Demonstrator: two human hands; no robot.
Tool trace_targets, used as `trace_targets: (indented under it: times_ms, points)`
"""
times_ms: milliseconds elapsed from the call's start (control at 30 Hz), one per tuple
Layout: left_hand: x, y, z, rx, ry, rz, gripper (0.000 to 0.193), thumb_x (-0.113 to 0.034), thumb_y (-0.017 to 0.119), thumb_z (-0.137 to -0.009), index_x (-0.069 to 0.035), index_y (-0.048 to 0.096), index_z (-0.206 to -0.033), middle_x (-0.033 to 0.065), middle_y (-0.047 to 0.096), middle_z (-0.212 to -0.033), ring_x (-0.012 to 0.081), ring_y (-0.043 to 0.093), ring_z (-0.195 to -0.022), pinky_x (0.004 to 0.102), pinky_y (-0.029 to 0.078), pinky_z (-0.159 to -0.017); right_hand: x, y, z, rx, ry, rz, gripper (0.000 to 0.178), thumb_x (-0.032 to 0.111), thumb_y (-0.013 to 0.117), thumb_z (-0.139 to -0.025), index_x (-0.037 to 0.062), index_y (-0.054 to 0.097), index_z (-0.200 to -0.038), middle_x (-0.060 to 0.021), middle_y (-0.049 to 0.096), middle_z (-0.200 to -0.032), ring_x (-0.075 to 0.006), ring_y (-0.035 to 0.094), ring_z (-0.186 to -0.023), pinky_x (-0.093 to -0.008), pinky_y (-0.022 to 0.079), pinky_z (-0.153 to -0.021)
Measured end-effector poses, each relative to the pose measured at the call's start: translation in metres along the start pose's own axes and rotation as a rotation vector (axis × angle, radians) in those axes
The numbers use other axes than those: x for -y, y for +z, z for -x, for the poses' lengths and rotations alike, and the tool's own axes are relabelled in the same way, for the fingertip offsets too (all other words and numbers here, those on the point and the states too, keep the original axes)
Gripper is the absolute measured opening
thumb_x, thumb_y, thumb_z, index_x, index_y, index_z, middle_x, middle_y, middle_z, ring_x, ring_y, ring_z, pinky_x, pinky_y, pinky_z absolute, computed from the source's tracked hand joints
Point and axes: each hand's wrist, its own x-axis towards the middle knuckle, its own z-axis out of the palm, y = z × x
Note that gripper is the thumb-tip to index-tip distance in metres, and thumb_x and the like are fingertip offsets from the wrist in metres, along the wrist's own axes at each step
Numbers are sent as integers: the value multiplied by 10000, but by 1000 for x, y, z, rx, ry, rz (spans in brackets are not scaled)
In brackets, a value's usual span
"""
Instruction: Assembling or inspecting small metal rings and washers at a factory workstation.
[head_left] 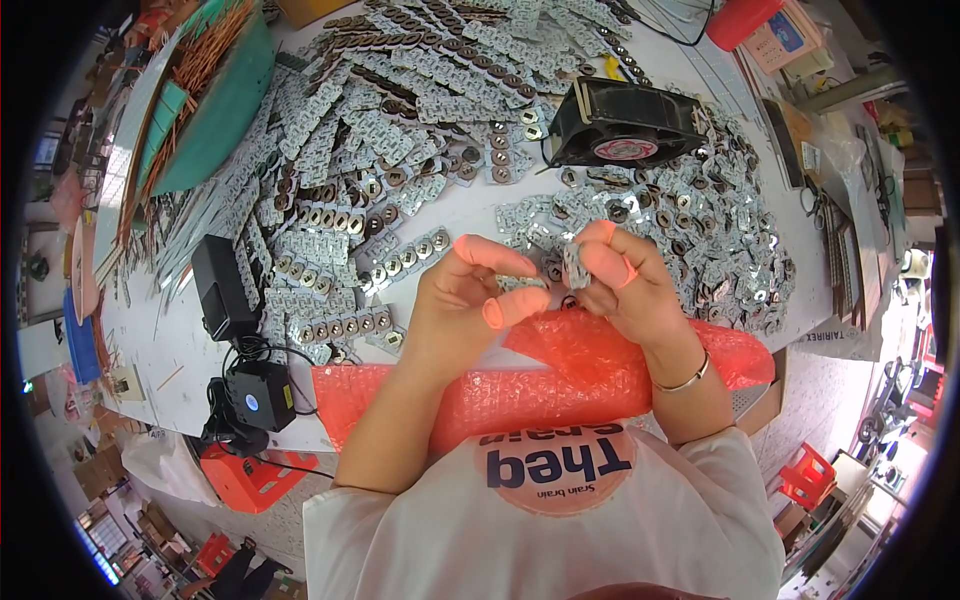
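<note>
in the head view, the left hand (pixel 455 310) pinches a small metal piece (pixel 522 284) between covered fingertips, and the right hand (pixel 635 295) grips a metal part (pixel 575 268) just beside it, both over the near side of a white desk (pixel 455 212). metal strips (pixel 330 220) heap across its left and far side; loose metal pieces (pixel 690 215) crowd the right, near a black fan (pixel 630 125). a green basin (pixel 225 110) tilts at far left. red bubble wrap (pixel 540 400) lines the near edge. red stools (pixel 250 480) stand on the floor (pixel 850 400) either side.

Dark lettering (pixel 558 462) on white shirt (pixel 430 530); fan label (pixel 625 150) perhaps lettered.
</note>
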Motion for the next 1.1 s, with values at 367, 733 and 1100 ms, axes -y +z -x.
trace_targets:
  times_ms: [367, 733, 1100]
  points:
    - [9, -1, -3, -105, 612, -930, 218, 84, 647, -782, 10, 573, -973, 103, 630, -974, 175, 607, -897, 282, 484, -811, -4, 0, -7, -122, -381, 815, 155, 137, 533, -929, 30, 553, -819, 44, 469, -677, -34, 358, -560, -195, 307, -492]
    - [6, 0, -1, -86, 476, -935, 190, 47, 646, -802, 14, 584, -978, 109, 633, -1002, 148, 603, -897, 261, 484, -798, -5, 6, -5, -233, -232, 621, 170, 164, 561, -919, 11, 576, -845, 36, 474, -601, -31, 409, -524, -194, 338, -471]
    - [5, 3, -5, -116, 381, -899, 196, 28, 626, -830, 13, 580, -1020, 86, 622, -962, 148, 612, -872, 265, 512, -733, 5, -11, -7, -285, -368, 974, 175, 133, 630, -863, -38, 669, -865, -33, 584, -604, -68, 476, -486, -217, 385, -455]
